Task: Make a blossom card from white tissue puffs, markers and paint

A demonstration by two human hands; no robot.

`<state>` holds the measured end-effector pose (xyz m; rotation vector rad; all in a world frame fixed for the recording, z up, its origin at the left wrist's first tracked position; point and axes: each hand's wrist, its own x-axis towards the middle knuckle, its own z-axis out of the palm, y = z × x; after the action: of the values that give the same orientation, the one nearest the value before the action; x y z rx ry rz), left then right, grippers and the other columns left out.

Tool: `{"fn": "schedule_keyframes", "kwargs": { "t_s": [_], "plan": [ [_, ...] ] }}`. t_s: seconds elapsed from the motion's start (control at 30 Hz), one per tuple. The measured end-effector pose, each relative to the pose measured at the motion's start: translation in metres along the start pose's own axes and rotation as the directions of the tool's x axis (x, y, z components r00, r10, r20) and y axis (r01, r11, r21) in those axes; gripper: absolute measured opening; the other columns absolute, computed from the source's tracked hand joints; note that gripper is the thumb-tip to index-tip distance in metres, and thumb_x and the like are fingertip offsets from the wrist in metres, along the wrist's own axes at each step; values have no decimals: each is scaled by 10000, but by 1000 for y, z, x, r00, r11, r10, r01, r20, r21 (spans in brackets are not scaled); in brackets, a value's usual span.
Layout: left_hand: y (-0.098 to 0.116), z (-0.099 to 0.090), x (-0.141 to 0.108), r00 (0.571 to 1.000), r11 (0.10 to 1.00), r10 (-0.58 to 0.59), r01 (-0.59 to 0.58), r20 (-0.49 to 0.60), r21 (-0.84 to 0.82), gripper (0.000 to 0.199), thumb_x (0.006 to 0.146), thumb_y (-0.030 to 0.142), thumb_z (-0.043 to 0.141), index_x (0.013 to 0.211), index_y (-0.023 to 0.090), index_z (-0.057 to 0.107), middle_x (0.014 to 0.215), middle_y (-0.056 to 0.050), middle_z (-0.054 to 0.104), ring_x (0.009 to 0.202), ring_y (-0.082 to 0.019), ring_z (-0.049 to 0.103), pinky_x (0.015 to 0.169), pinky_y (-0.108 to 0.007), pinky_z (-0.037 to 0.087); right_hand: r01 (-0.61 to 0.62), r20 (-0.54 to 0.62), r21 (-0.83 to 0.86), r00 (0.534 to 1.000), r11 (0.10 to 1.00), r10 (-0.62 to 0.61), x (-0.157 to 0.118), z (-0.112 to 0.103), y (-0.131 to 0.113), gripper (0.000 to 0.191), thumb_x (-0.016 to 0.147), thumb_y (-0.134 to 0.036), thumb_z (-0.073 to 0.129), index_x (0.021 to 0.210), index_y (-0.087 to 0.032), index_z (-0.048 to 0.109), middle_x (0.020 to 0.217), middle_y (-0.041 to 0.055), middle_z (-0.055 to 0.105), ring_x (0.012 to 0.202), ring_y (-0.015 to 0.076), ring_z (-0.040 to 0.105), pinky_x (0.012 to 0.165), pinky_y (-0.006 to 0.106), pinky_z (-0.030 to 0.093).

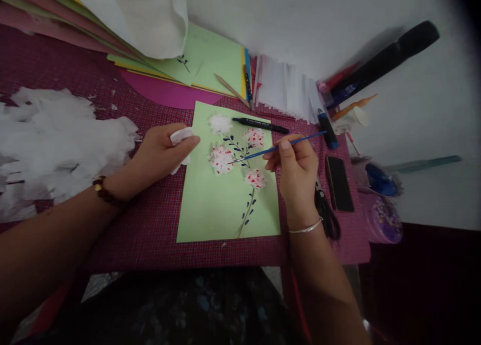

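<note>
A light green sheet (210,210) lies on the checked cloth, bearing a stem with dark blue leaves and several white paper flowers. Three of the flowers carry red specks; the upper left flower (220,123) is plain white. My right hand (295,167) pinches a blue paintbrush (263,151) beside the sheet's right edge, its tip over the left speckled flower (221,159). At the sheet's left edge my left hand (167,149) is closed on a crumpled white tissue (182,135). Across the top of the sheet lies a black marker (259,125).
White paper scraps (56,139) are heaped at the left. Coloured sheets (210,54), a pencil (231,89) and stacked white strips (283,87) lie at the back. Right of my right hand are black scissors (327,215), a phone (339,184) and a purple container (379,220).
</note>
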<state>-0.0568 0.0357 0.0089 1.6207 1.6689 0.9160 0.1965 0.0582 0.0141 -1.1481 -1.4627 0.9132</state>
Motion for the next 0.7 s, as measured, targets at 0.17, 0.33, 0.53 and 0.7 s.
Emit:
{"fn": "schedule_keyframes", "kwargs": {
  "t_s": [0.17,0.33,0.53,0.7],
  "plan": [
    [1,-2,-1,1000,1000,-3,3,16,3,323,871,340,558,600,204,444,518,47,437,531,-110,434,546,-262,329,18,-10,22,1000,1000,-18,3,7,9,259,896,-469,607,837,-227,534,594,-61,633,424,70,541,411,195,399],
    [1,-4,-1,999,999,-24,25,44,-20,299,881,332,557,628,193,481,513,54,479,492,-87,444,506,-248,340,32,-80,12,996,999,-31,2,11,9,284,907,-504,572,842,-233,518,609,-59,635,427,66,537,408,193,391],
    [3,-3,-2,999,999,-40,41,36,-15,297,882,332,554,627,192,491,508,52,516,432,-76,453,456,-246,351,-21,-7,18,1000,1000,21,1,19,9,319,885,-541,586,843,-234,510,600,-64,625,430,67,528,416,199,403],
    [5,-2,-2,998,997,-64,65,27,-43,284,870,322,568,628,191,500,507,54,524,425,-71,442,430,-235,348,14,-82,-2,997,1000,-14,3,10,9,319,914,-550,534,842,-240,513,615,-57,615,446,69,532,423,202,403]
  ]
}}
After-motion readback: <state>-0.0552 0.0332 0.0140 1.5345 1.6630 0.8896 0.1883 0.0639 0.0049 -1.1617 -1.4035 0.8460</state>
